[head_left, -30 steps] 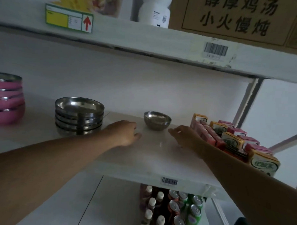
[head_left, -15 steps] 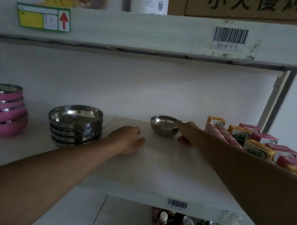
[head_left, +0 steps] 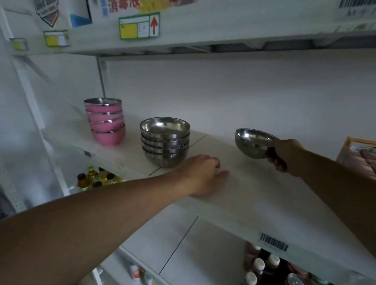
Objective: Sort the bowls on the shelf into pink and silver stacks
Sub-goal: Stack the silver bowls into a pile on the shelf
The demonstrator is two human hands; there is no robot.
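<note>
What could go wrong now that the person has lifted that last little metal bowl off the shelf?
The right hand pinches the small silver bowl by one edge, tilted and off the shelf, so it might slip and drop. It looks smaller than the bowls in the silver stack, so it may sit loose or rattle on top. The left hand rests right beside that stack and could nudge it.

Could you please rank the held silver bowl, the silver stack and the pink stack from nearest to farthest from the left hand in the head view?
From the left hand:
1. Silver stack, just behind it to the left.
2. Held silver bowl, off to the right in the right hand.
3. Pink stack, far left, at the back.
</note>
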